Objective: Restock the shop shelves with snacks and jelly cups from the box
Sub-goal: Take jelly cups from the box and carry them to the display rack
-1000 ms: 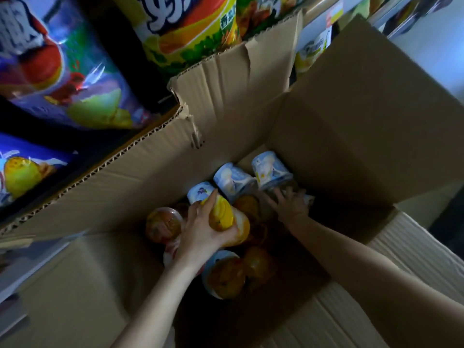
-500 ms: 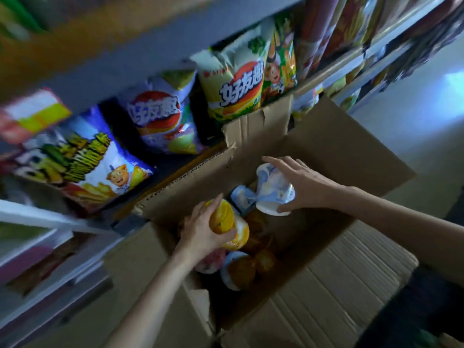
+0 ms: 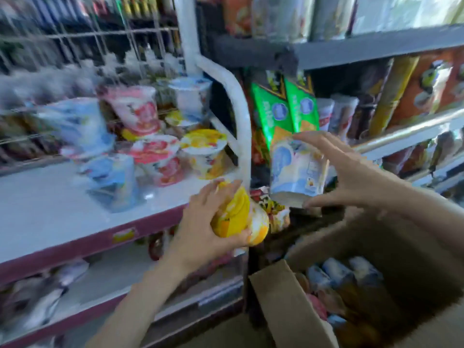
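The left hand grips a yellow jelly cup lying on its side, fingers curled over the top and thumb under it, held in the air just in front of the edge of the white shelf; the right hand holds a pale blue jelly cup between long fingers at its upper end and the thumb at its lower rim, so both sets of fingers are clamped on a cup; the blue cup hangs tilted, to the right of the white curved post and in front of the green snack bags; on the white shelf stand more cups, blurred: red-and-white ones, blue ones and a yellow-lidded one, some stacked on one another, all towards the back and right of the shelf; the cardboard box sits open at lower right, below the right forearm, with more blue-topped cups lying inside it; tall snack packets fill the grey shelves to the right; a lower shelf under the white one holds packets too blurred to tell.
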{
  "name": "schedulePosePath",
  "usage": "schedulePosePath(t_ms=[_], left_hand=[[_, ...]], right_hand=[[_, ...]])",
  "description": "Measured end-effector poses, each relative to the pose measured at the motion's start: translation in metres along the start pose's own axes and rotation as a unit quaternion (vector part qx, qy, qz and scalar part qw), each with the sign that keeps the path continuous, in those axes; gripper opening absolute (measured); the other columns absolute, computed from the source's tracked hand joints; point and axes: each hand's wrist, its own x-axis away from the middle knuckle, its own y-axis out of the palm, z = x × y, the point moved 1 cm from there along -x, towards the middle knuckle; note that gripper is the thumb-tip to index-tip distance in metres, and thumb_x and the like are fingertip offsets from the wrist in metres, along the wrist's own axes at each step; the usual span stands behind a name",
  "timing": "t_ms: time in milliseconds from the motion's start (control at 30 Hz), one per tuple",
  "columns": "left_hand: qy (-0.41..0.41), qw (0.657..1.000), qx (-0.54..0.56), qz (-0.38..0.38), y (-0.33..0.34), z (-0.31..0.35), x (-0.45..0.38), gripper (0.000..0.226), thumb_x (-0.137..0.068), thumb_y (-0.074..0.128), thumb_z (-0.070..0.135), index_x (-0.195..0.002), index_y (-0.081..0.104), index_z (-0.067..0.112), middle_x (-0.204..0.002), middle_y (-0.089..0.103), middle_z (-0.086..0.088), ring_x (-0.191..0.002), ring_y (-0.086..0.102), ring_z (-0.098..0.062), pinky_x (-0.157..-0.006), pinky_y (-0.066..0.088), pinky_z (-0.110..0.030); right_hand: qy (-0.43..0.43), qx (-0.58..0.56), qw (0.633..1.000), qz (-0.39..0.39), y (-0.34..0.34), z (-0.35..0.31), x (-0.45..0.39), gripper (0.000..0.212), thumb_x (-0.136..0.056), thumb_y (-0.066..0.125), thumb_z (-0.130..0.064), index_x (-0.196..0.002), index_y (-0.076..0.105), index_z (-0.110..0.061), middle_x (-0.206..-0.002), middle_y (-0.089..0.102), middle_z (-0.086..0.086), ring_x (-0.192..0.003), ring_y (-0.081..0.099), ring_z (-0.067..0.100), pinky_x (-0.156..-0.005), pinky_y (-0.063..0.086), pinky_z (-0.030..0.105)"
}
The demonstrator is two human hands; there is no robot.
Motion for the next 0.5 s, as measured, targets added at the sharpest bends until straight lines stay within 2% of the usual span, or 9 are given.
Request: schedulePosePath(t_ms=[67, 133, 167, 267, 367, 433, 500], left_hand=[[-0.004, 0.998, -0.016, 0.063, -0.06, -0.001, 0.012, 0.076, -0.058, 0.059, 0.066, -0.128, 0.029, 0.062, -0.142, 0.029, 0.014, -0.135, 0.026, -0.01, -0.112, 0.026, -0.041], [0.007, 0.99, -0.045, 0.133, -0.109, -0.003, 0.02, 0.074, -0.061, 0.058, 0.063, -0.129, 0.034, 0.051, -0.14, 0.037, 0.004, -0.133, 0.031, -0.015, -0.11, 0.03, -0.044], [0.013, 0.984, -0.068, 0.161, -0.129, -0.005, 0.023, 0.073, -0.062, 0.057, 0.064, -0.129, 0.035, 0.047, -0.139, 0.039, 0.0, -0.132, 0.034, -0.017, -0.109, 0.031, -0.046], [-0.011, 0.965, -0.141, 0.221, -0.175, -0.014, 0.029, 0.081, -0.059, 0.05, 0.072, -0.133, 0.038, 0.042, -0.141, 0.039, -0.009, -0.13, 0.036, -0.027, -0.106, 0.033, -0.049], [-0.082, 0.944, -0.21, 0.242, -0.206, -0.031, 0.023, 0.096, -0.051, 0.039, 0.079, -0.136, 0.041, 0.037, -0.147, 0.034, -0.008, -0.131, 0.033, -0.032, -0.106, 0.029, -0.047], [-0.112, 0.937, -0.227, 0.24, -0.218, -0.042, 0.014, 0.099, -0.047, 0.034, 0.08, -0.137, 0.04, 0.039, -0.147, 0.032, -0.009, -0.131, 0.032, -0.034, -0.105, 0.029, -0.047], [-0.126, 0.936, -0.239, 0.226, -0.224, -0.051, 0.003, 0.101, -0.045, 0.033, 0.079, -0.138, 0.038, 0.04, -0.148, 0.03, -0.01, -0.131, 0.03, -0.036, -0.105, 0.027, -0.047]], right_hand=[[-0.051, 0.005, 0.998, 0.041, -0.001, -0.044, -0.035, 0.102, -0.058, 0.078, -0.05, -0.141, 0.021, -0.036, -0.138, 0.036, -0.006, -0.129, 0.034, 0.015, -0.108, 0.026, 0.024], [-0.098, 0.023, 0.993, 0.06, 0.004, -0.08, -0.063, 0.103, -0.058, 0.083, -0.044, -0.142, 0.024, -0.03, -0.14, 0.033, -0.001, -0.129, 0.03, 0.013, -0.108, 0.019, 0.013], [-0.121, 0.041, 0.99, 0.065, 0.008, -0.094, -0.076, 0.103, -0.059, 0.084, -0.042, -0.142, 0.024, -0.028, -0.141, 0.031, -0.001, -0.129, 0.03, 0.015, -0.107, 0.018, 0.013], [-0.179, 0.13, 0.97, 0.104, 0.03, -0.122, -0.12, 0.099, -0.061, 0.079, -0.046, -0.142, 0.024, -0.027, -0.141, 0.03, 0.004, -0.121, 0.034, 0.03, -0.1, 0.034, 0.043], [-0.197, 0.258, 0.934, 0.151, 0.063, -0.136, -0.17, 0.1, -0.057, 0.083, -0.046, -0.139, 0.029, -0.024, -0.137, 0.035, 0.007, -0.112, 0.036, 0.032, -0.09, 0.043, 0.051], [-0.185, 0.302, 0.924, 0.141, 0.089, -0.14, -0.196, 0.107, -0.05, 0.088, -0.042, -0.137, 0.029, -0.023, -0.136, 0.043, 0.009, -0.111, 0.045, 0.036, -0.089, 0.046, 0.051], [-0.176, 0.314, 0.925, 0.126, 0.107, -0.145, -0.208, 0.11, -0.048, 0.088, -0.042, -0.138, 0.028, -0.022, -0.135, 0.046, 0.01, -0.111, 0.046, 0.036, -0.09, 0.045, 0.05]])
